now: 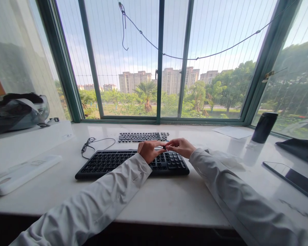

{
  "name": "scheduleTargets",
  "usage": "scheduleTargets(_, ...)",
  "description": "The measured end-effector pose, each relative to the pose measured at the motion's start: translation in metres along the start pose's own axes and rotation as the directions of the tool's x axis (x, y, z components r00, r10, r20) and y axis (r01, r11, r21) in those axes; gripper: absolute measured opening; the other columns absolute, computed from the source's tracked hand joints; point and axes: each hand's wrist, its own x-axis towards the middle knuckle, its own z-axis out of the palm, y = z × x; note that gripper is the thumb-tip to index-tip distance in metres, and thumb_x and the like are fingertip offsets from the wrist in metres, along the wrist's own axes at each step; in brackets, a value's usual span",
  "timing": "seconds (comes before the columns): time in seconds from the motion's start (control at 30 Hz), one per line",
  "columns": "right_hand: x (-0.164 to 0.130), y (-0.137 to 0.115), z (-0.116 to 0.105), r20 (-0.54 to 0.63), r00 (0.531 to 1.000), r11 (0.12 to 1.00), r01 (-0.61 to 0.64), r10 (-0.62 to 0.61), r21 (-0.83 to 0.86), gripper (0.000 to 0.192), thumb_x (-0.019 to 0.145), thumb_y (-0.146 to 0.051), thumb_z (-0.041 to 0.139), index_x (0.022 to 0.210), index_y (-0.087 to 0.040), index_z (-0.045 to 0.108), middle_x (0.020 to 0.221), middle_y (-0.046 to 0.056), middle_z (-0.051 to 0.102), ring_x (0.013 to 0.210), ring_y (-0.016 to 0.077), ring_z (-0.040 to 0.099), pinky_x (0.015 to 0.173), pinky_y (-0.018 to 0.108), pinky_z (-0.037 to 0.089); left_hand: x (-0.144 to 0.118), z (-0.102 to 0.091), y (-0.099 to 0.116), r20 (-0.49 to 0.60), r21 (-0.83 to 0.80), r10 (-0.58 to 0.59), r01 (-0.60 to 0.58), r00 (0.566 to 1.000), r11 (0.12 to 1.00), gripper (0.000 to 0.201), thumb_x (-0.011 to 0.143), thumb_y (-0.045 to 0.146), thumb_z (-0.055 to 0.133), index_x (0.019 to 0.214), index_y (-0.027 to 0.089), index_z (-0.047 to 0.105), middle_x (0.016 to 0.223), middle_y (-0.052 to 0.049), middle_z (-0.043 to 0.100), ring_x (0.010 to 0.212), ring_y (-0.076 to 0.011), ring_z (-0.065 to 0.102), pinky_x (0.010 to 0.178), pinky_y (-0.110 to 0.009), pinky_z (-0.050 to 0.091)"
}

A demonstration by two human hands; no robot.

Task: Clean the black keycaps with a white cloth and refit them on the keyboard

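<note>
Daylight from a wide green-framed window (159, 61) falls on a pale, glossy stone desk (169, 198), where a black full-size keyboard (113, 162) lies flat near the front edge, its thin black cable (88, 145) coiled loosely to the left. Behind it, just apart, sits a flat black slab of loose-looking keys (143, 137).

Both hands meet over the right half of the keyboard. The left hand (149, 150) is curled, thumb and forefinger closed to a tight pinch; the right hand (181, 147) mirrors it, fingertips pressed towards the same spot. Between them sits a tiny black piece (164, 147), likely a keycap or a small clip, though it is too small to tell which. It looks hard, dark and matt, barely wider than the fingertips gripping it, and it hangs just above the number-pad end of the keyboard without touching it.

Such a shallow grip on so small a part could let it slip; it would probably drop among the keys or skid over the slick stone. A dark cylindrical tumbler (264, 127) stands well apart at the right, beside a black tablet (292, 177), too far to be knocked by either white sleeve (97, 205).
</note>
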Motion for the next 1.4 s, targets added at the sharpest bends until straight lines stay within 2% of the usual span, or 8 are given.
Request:
scheduleTargets(0.23, 0.002, 0.002, 0.005, 0.038, 0.999, 0.98, -0.029, 0.022, 0.197, 0.04, 0.065, -0.045, 0.069, 0.092, -0.015, 0.069, 0.08, 0.007, 0.07, 0.075, 0.0178, 0.062, 0.069, 0.028, 0.045, 0.0, -0.004, 0.004, 0.034, 0.034, -0.06, 0.059, 0.998, 0.998, 0.036, 0.072, 0.049, 0.063, 0.106, 0.039, 0.062, 0.089, 0.01, 0.071, 0.086, -0.0122, 0.066, 0.075, -0.02, 0.044)
scheduleTargets(0.33, 0.003, 0.003, 0.002, 0.054, 0.998, 0.978, -0.054, 0.044, 0.201, 0.036, 0.063, -0.043, 0.071, 0.086, -0.015, 0.07, 0.079, 0.006, 0.07, 0.076, 0.0182, 0.062, 0.071, 0.029, 0.045, 0.0, -0.002, 0.003, 0.035, 0.046, -0.054, 0.052, 0.998, 0.998, 0.029, 0.072, 0.053, 0.061, 0.095, 0.037, 0.068, 0.088, 0.009, 0.072, 0.083, -0.012, 0.066, 0.073, -0.019, 0.043)
scheduleTargets(0.43, 0.002, 0.004, -0.002, 0.152, 0.988, 0.982, -0.068, 0.042, 0.174, 0.039, 0.065, -0.045, 0.069, 0.091, -0.016, 0.07, 0.079, 0.005, 0.07, 0.078, 0.0184, 0.062, 0.073, 0.029, 0.045, -0.001, 0.001, 0.0, 0.028, 0.057, -0.045, 0.043, 0.999, 0.997, 0.028, 0.071, 0.057, 0.059, 0.083, 0.035, 0.071, 0.082, 0.007, 0.072, 0.074, -0.0114, 0.066, 0.068, -0.02, 0.041)
scheduleTargets(0.77, 0.001, 0.006, -0.007, 0.324, 0.946, 0.987, -0.045, -0.007, 0.155, 0.044, 0.065, -0.047, 0.068, 0.094, -0.014, 0.07, 0.083, 0.006, 0.07, 0.081, 0.0193, 0.062, 0.074, 0.03, 0.045, -0.002, 0.001, -0.002, 0.103, -0.003, 0.033, -0.032, 0.994, 0.999, 0.022, 0.076, 0.05, 0.057, 0.083, 0.035, 0.072, 0.081, 0.006, 0.073, 0.074, -0.0104, 0.065, 0.066, -0.018, 0.041)
scheduleTargets(0.87, -0.002, 0.004, -0.009, 0.347, 0.938, 0.994, -0.038, 0.002, 0.098, 0.041, 0.067, -0.045, 0.067, 0.094, -0.014, 0.07, 0.081, 0.006, 0.07, 0.077, 0.0185, 0.061, 0.071, 0.029, 0.045, -0.002, 0.003, -0.007, 0.167, -0.026, 0.115, -0.112, 0.979, 0.993, 0.024, 0.077, 0.051, 0.056, 0.088, 0.035, 0.071, 0.085, 0.005, 0.072, 0.08, -0.0114, 0.066, 0.068, -0.018, 0.042)
scheduleTargets(1.07, -0.003, 0.006, -0.014, 0.301, 0.953, 0.971, 0.091, -0.021, -0.219, 0.04, 0.065, -0.051, 0.066, 0.088, -0.02, 0.074, 0.072, 0.004, 0.068, 0.064, 0.014, 0.052, 0.058, 0.025, 0.038, -0.001, 0.006, -0.015, 0.315, -0.027, 0.26, -0.265, 0.913, 0.964, 0.026, 0.084, 0.047, 0.049, 0.094, 0.036, 0.07, 0.089, 0.005, 0.072, 0.08, -0.0113, 0.066, 0.066, -0.017, 0.043)
scheduleTargets(1.17, -0.001, 0.008, -0.013, 0.339, 0.941, 0.961, 0.109, -0.017, -0.255, 0.041, 0.065, -0.051, 0.066, 0.09, -0.02, 0.074, 0.077, 0.005, 0.068, 0.068, 0.0145, 0.053, 0.06, 0.025, 0.038, 0.0, 0.007, -0.017, 0.345, -0.013, 0.307, -0.323, 0.887, 0.946, 0.027, 0.085, 0.046, 0.047, 0.094, 0.034, 0.07, 0.086, 0.004, 0.072, 0.076, -0.0105, 0.066, 0.064, -0.017, 0.042)
scheduleTargets(1.4, 0.0, 0.011, -0.012, 0.364, 0.931, 0.956, 0.107, -0.001, -0.272, 0.043, 0.066, -0.053, 0.064, 0.092, -0.02, 0.074, 0.077, 0.004, 0.068, 0.069, 0.0143, 0.053, 0.062, 0.025, 0.038, -0.001, 0.008, -0.018, 0.345, 0.035, 0.334, -0.368, 0.877, 0.929, 0.028, 0.085, 0.046, 0.047, 0.096, 0.033, 0.069, 0.084, 0.003, 0.072, 0.073, -0.0106, 0.065, 0.06, -0.017, 0.041)
